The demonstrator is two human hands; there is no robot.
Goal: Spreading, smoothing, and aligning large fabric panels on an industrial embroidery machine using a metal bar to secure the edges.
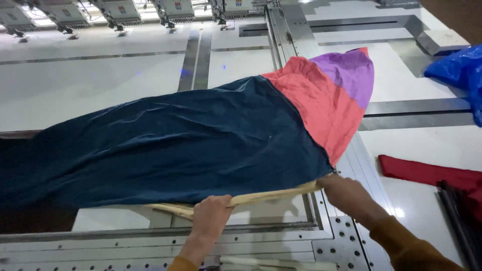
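Observation:
A long piece of dark blue velvet-like fabric (175, 145) lies stretched across the white machine table (75, 85). Its far right end is joined to coral red cloth (321, 105) and purple cloth (351, 70). A pale yellow lining strip (271, 194) shows along the near edge. My left hand (211, 216) grips that near edge at its middle. My right hand (346, 193) pinches the edge at the right corner, under the red part. Both arms wear mustard-coloured sleeves.
A row of embroidery machine heads (120, 12) runs along the back. A metal rail (291, 35) crosses the table lengthwise. Blue plastic sheeting (462, 70) lies at far right, red cloth (432, 173) at right. A perforated metal frame (150, 246) runs along the front.

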